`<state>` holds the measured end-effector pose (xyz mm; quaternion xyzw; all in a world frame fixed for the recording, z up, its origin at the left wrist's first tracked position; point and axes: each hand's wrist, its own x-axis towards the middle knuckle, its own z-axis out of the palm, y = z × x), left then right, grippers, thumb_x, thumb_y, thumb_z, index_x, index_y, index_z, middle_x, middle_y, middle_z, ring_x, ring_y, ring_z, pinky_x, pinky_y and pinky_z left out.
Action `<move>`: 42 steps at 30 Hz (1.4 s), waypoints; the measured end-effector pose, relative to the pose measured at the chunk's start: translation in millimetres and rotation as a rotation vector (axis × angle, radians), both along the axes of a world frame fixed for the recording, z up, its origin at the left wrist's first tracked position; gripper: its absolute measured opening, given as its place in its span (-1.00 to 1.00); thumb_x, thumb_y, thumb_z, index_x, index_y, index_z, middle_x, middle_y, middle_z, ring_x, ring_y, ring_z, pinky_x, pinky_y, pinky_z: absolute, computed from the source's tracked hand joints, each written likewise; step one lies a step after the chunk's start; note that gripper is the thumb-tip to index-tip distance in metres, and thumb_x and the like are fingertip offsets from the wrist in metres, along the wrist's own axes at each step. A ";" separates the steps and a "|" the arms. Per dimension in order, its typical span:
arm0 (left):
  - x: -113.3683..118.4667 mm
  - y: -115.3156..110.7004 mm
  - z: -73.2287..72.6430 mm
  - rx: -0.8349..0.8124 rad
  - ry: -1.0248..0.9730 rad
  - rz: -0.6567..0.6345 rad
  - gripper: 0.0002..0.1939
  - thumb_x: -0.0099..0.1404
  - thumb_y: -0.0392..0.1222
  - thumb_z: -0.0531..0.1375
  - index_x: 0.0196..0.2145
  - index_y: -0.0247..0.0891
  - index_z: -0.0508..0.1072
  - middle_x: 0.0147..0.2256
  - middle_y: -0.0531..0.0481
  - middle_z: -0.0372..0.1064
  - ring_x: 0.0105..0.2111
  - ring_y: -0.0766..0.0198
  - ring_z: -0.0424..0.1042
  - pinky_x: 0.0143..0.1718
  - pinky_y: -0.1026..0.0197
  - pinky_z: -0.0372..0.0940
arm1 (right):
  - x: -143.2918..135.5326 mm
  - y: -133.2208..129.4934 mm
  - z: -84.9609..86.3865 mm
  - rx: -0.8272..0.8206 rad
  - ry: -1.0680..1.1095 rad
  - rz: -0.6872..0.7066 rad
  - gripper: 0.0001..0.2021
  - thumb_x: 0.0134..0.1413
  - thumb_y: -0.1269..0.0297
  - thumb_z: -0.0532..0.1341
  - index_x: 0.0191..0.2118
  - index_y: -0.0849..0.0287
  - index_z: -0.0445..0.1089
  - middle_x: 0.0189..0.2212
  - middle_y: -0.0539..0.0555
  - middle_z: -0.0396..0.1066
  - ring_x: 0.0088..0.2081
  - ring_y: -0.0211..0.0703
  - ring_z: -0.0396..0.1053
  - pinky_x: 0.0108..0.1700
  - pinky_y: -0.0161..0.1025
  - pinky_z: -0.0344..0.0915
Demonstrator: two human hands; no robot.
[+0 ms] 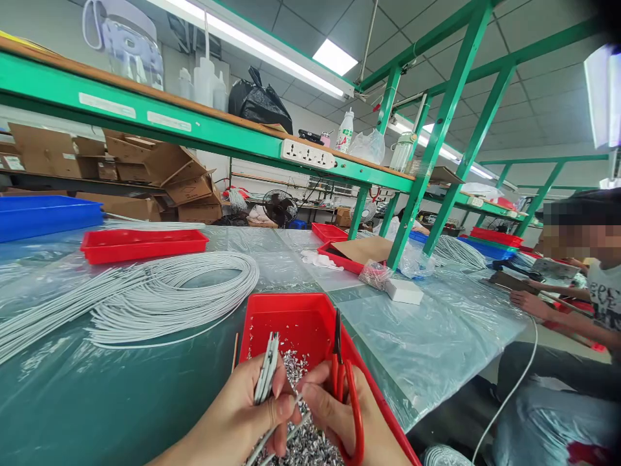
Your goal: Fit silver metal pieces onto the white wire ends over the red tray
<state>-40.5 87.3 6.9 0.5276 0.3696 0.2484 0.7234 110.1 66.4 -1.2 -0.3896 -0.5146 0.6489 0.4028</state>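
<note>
Over the near red tray [286, 312], the left hand [250, 402] grips a small bunch of white cables [266, 372]; the right hand [334, 406], curled around red-handled scissors [336, 374], pinches one strand. Silvery scraps [317, 446] suggest many pieces are done; whether the coiled bundle [218, 278] at left is finished, I cannot tell.

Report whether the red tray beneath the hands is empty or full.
Neither: the red tray is partly filled. Silvery scraps lie thick toward its near part, while its far end shows mostly bare red.
</note>
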 end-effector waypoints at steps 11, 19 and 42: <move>3.3 1.0 3.0 0.009 0.063 0.021 -0.31 -0.23 0.12 0.20 -0.53 -0.43 -0.17 -0.62 0.22 -0.03 -0.64 0.79 0.07 -0.60 0.59 0.04 | 10.7 11.0 -2.4 0.442 -0.585 -0.228 -0.78 -0.12 0.32 0.10 -0.49 0.47 0.24 -0.56 0.02 0.16 -0.49 -0.68 0.10 -0.42 -0.73 0.05; 4.5 3.3 -6.9 0.103 0.164 0.068 -0.35 -0.20 0.12 0.18 -0.53 -0.45 -0.13 -0.64 0.22 -0.13 -0.63 0.90 -0.06 -0.56 0.70 -0.11 | 9.2 11.3 -14.1 0.354 -0.615 -0.291 -0.56 -0.05 0.03 0.01 -0.40 0.45 0.25 -0.50 0.03 0.17 -0.50 -0.66 0.01 -0.45 -0.69 0.02; 7.1 -7.7 13.9 0.014 0.172 0.040 -0.34 -0.29 0.11 0.23 -0.48 -0.43 -0.06 -0.69 0.25 -0.16 -0.71 0.87 -0.12 -0.64 0.67 -0.19 | 11.5 2.9 1.0 -0.009 -0.289 -0.120 -0.41 -0.41 0.02 0.30 -0.33 0.48 0.23 -0.59 -0.01 0.15 -0.57 -0.64 0.08 -0.52 -0.64 -0.01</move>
